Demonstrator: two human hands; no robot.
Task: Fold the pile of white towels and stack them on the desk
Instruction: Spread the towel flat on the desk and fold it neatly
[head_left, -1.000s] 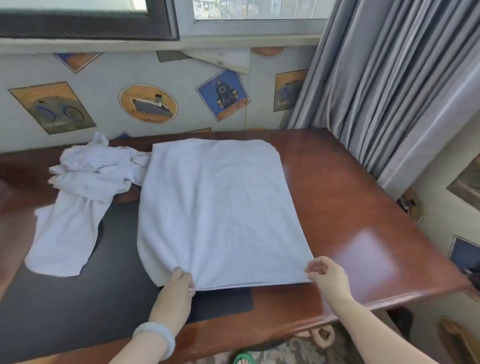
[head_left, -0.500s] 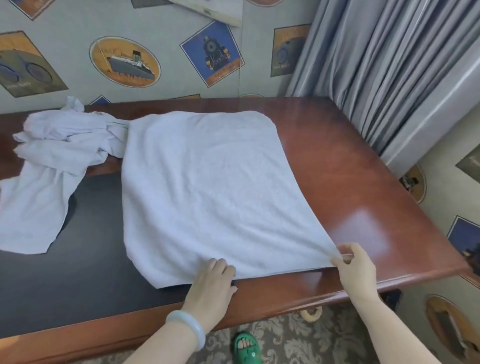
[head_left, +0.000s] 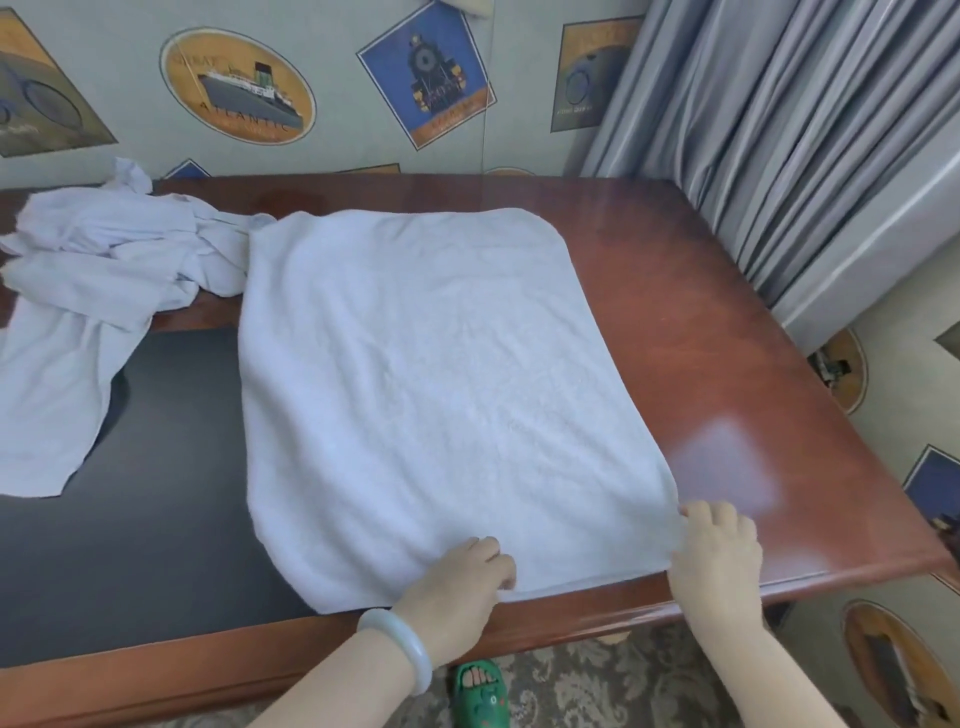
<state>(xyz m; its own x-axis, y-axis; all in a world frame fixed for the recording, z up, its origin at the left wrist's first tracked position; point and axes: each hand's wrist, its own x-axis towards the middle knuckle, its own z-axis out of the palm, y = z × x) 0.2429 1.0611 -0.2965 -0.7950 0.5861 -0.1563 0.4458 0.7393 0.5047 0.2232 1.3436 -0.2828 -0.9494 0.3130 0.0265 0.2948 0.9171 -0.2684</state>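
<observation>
Hands: L hand (head_left: 457, 582) & R hand (head_left: 719, 551) are clenched on near hem of towel (head_left: 426, 389), spread flat on tabletop (head_left: 727, 338), prob. for squaring before fold; unfolded pile (head_left: 104, 270) is seen far L.

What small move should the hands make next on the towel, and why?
Probably the right hand carries its corner leftward over the left hand, folding the towel in half. The towel lies flat; the right hand pinches the near right corner, and the left holds the near edge about midway.
</observation>
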